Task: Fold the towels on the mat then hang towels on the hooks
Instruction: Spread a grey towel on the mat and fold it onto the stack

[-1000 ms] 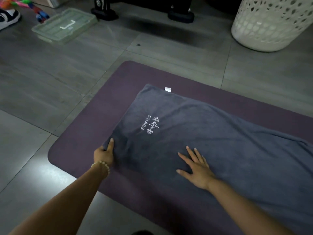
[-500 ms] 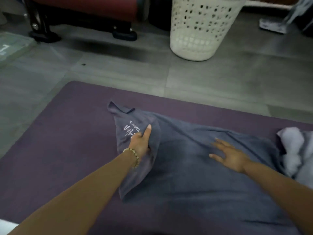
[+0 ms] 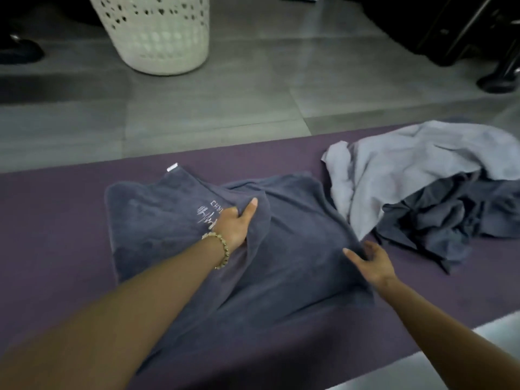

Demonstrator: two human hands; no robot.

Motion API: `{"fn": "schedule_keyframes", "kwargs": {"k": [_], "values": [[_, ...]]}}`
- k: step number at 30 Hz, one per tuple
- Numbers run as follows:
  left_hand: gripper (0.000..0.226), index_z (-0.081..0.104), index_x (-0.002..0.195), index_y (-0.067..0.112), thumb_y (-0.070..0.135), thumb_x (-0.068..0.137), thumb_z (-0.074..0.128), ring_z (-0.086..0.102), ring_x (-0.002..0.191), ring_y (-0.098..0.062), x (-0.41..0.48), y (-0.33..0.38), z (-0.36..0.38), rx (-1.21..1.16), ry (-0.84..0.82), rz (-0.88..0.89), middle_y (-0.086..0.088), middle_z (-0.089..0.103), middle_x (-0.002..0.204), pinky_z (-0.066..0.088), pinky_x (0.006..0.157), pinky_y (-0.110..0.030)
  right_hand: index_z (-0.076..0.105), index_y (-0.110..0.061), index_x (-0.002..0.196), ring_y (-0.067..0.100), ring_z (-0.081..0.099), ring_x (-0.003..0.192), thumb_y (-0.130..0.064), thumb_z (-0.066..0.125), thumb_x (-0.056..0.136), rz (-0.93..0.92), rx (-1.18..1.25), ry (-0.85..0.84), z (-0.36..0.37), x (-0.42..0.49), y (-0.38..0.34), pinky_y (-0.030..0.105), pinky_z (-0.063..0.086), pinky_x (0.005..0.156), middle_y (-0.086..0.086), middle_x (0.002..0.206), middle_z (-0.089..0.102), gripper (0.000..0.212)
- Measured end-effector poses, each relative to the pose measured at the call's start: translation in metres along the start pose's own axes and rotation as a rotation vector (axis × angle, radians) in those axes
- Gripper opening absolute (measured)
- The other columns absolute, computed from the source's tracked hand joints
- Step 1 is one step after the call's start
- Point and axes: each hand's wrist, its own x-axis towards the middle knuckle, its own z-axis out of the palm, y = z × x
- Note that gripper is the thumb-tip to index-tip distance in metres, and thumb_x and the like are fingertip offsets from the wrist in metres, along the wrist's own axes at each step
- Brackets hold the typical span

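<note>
A dark grey towel [image 3: 295, 249] with a white logo lies on the purple mat [image 3: 56, 220], one end folded over toward the right. My left hand [image 3: 235, 223] grips that folded end, thumb on top, a bead bracelet on the wrist. My right hand [image 3: 371, 260] holds the towel's right edge, fingers curled under the cloth. To the right, a crumpled light grey towel [image 3: 408, 170] lies partly over another dark grey towel [image 3: 450, 220]. No hooks are in view.
A white perforated laundry basket [image 3: 157, 32] stands on the grey tiled floor [image 3: 253, 102] beyond the mat. Dark furniture legs [image 3: 501, 74] are at the far right, a dark object [image 3: 17, 52] at the far left.
My left hand lifted the towel's left end and carried it rightward over the rest. My right hand moved from lying flat on the towel to its right edge. The view panned right, revealing the towel pile.
</note>
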Motion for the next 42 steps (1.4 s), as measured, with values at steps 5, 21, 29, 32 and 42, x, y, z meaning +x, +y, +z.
{"fn": "schedule_keyframes", "kwargs": {"k": [5,21,29,32,42], "values": [[0.056,0.043,0.050,0.010,0.041,0.096,0.047,0.049,0.060,-0.021,-0.005,-0.010,0.030,0.014,-0.047,0.000,-0.006,0.049,0.052,0.041,0.064,-0.028,0.057,0.000,0.074,0.029,0.055,0.077,-0.027,0.076,0.080,0.179,0.030,-0.083,-0.021,0.001,0.036,0.035,0.043,0.070,0.014,0.079,0.056,0.034],[0.050,0.038,0.050,0.013,0.026,0.095,0.053,0.039,0.045,-0.006,-0.026,0.034,-0.025,0.058,0.236,0.203,0.005,0.040,0.045,0.034,0.043,-0.009,0.050,-0.014,0.097,0.006,0.043,0.036,-0.012,0.067,0.087,-0.215,0.408,-0.228,-0.043,-0.057,-0.060,0.019,0.041,0.041,-0.006,0.046,0.049,0.019],[0.033,0.063,0.086,0.004,0.034,0.094,0.054,0.058,0.069,-0.013,-0.061,0.114,-0.125,-0.059,0.277,0.288,-0.006,0.064,0.072,0.042,0.054,-0.007,0.058,-0.005,0.111,0.013,0.069,0.085,0.007,0.069,0.078,-0.464,0.460,-0.745,-0.084,-0.125,-0.224,0.016,0.052,0.075,0.008,0.085,0.071,0.036],[0.051,0.060,0.082,-0.010,0.039,0.094,0.052,0.052,0.066,-0.018,-0.089,0.141,-0.165,-0.169,0.339,0.341,-0.011,0.057,0.069,0.043,0.062,-0.028,0.061,-0.005,0.101,0.011,0.067,0.073,0.005,0.070,0.079,-0.630,0.367,-0.689,-0.096,-0.163,-0.278,0.017,0.052,0.069,0.003,0.075,0.071,0.025],[0.039,0.066,0.089,0.011,0.040,0.098,0.042,0.061,0.082,-0.012,-0.203,0.191,-0.246,-0.439,0.329,0.445,0.000,0.068,0.091,0.048,0.079,-0.026,0.072,-0.024,0.071,0.008,0.045,0.061,-0.016,0.076,0.078,-1.022,0.417,-0.348,-0.120,-0.287,-0.394,0.017,0.036,0.059,0.006,0.068,0.055,0.012]]}}
